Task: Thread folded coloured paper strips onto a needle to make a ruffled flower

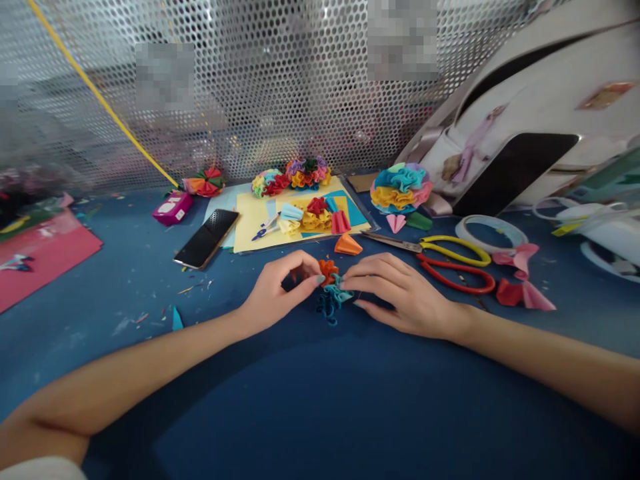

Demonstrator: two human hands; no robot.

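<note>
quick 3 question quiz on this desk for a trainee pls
1. What two colours is the ruffled piece between the left hand and the right hand?
2. What lies just left of the yellow sheet? a) phone b) tape roll c) scissors
3. True or false: the blades of the scissors point toward the yellow sheet.

Key: 1 orange and teal; 2 a; 3 true
</note>
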